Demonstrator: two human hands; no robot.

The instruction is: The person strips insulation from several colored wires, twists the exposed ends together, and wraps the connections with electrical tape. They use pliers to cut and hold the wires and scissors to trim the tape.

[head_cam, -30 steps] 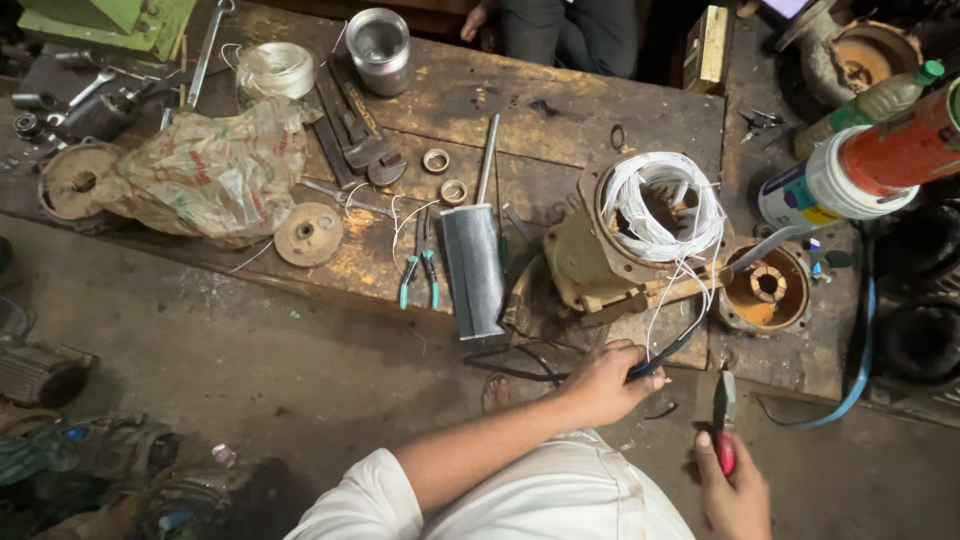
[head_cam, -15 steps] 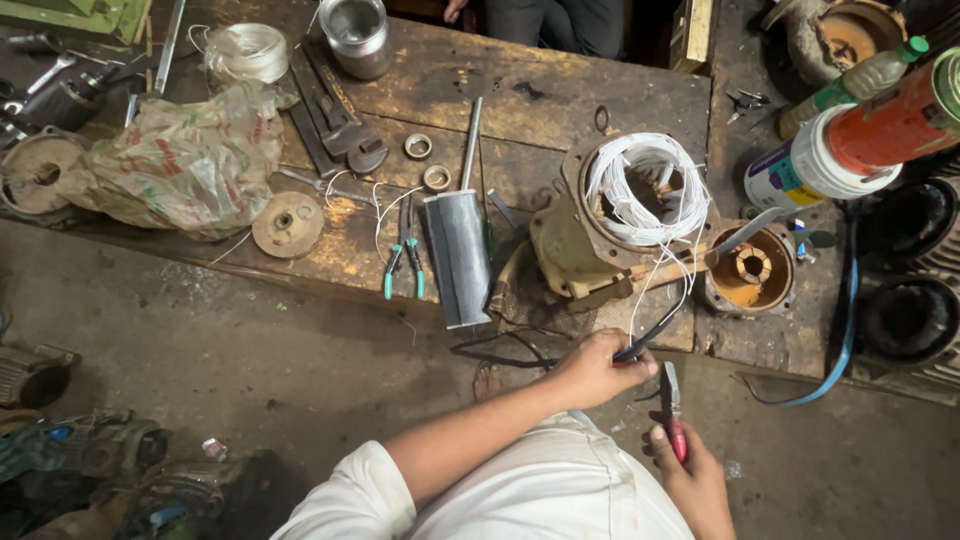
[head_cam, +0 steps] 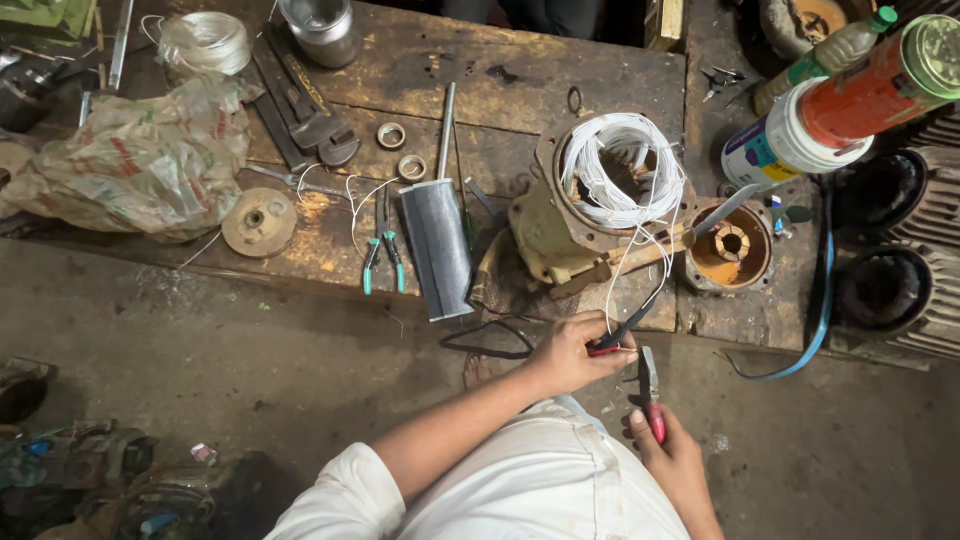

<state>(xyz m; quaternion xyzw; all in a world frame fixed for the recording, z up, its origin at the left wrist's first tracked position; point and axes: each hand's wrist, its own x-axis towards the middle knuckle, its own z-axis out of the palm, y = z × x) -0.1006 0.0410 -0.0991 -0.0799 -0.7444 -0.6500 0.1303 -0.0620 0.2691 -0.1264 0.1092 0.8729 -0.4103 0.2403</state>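
Pinching a black cable (head_cam: 628, 325) near its red end, the left hand (head_cam: 565, 355) is closed on it, holding it steady just beside the red-handled cutters (head_cam: 651, 392) gripped in the right hand (head_cam: 668, 455). That cable runs up to the motor housing (head_cam: 560, 235) (white wire coil (head_cam: 625, 165) inside) on the wooden bench (head_cam: 520, 90).

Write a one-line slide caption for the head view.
Left hand pinches a cable from the white-wound motor stator; right hand holds red-handled pliers.
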